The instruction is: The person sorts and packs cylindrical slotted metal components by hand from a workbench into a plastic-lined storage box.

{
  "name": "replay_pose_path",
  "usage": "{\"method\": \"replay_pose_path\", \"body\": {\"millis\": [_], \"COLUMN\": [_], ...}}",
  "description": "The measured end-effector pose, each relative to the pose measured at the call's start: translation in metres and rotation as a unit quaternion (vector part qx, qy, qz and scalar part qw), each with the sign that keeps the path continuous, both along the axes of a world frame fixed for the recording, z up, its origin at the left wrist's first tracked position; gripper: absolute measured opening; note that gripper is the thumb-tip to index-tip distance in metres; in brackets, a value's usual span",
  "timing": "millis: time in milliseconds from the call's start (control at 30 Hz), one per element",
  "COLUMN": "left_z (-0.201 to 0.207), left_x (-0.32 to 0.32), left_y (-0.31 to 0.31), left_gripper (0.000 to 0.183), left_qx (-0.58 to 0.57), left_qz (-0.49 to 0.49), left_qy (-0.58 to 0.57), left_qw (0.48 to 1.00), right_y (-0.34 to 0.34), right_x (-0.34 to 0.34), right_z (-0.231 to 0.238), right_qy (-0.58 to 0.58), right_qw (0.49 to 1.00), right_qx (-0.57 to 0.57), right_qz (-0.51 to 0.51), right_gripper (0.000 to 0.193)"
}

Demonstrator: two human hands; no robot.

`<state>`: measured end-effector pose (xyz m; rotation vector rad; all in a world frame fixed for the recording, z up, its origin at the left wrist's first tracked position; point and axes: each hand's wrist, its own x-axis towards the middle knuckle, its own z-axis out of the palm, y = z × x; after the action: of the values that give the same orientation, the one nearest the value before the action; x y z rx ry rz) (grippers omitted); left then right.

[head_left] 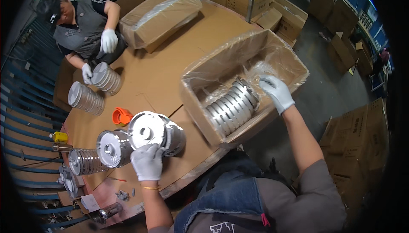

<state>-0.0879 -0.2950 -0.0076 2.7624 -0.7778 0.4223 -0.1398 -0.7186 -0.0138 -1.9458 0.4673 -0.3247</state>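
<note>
My left hand [147,162], in a white glove, grips the near edge of a round silver metal disc [141,127] with a hole in its middle. That disc sits tilted at the top of a stack of similar discs [175,137] on the table. My right hand [277,93], gloved too, hovers over a cardboard box [194,111] lined with clear plastic. Its fingers are stretched out and hold nothing I can see. Just left of them, a long row of silver discs [233,109] lies on its side inside the box.
More disc stacks [114,148] stand to the left, by an orange plastic piece [122,116]. Across the table [157,77], a co-worker [87,28] in white gloves touches another stack [106,79]. A second lined box [161,18] sits at the back; cartons [355,141] stand right.
</note>
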Motion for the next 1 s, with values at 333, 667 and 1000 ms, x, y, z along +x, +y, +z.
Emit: {"method": "replay_pose_path", "body": {"millis": [333, 667, 1000], "left_z": [0.042, -0.018, -0.059], "left_x": [-0.042, 0.002, 0.013], "left_y": [-0.132, -0.238, -0.24], "left_gripper": [0.031, 0.069, 0.063], "left_qx": [-0.474, -0.229, -0.338], "left_qz": [0.169, 0.146, 0.214], "left_qy": [0.314, 0.453, 0.404], "left_qw": [0.805, 0.849, 0.823], "right_y": [-0.052, -0.036, -0.086], "right_x": [0.097, 0.121, 0.096], "right_z": [-0.061, -0.099, -0.111], "right_qy": [0.315, 0.382, 0.431], "right_qw": [0.927, 0.899, 0.819], "right_qx": [0.106, 0.155, 0.345], "right_qz": [0.176, 0.146, 0.156], "right_gripper": [0.084, 0.07, 0.031]}}
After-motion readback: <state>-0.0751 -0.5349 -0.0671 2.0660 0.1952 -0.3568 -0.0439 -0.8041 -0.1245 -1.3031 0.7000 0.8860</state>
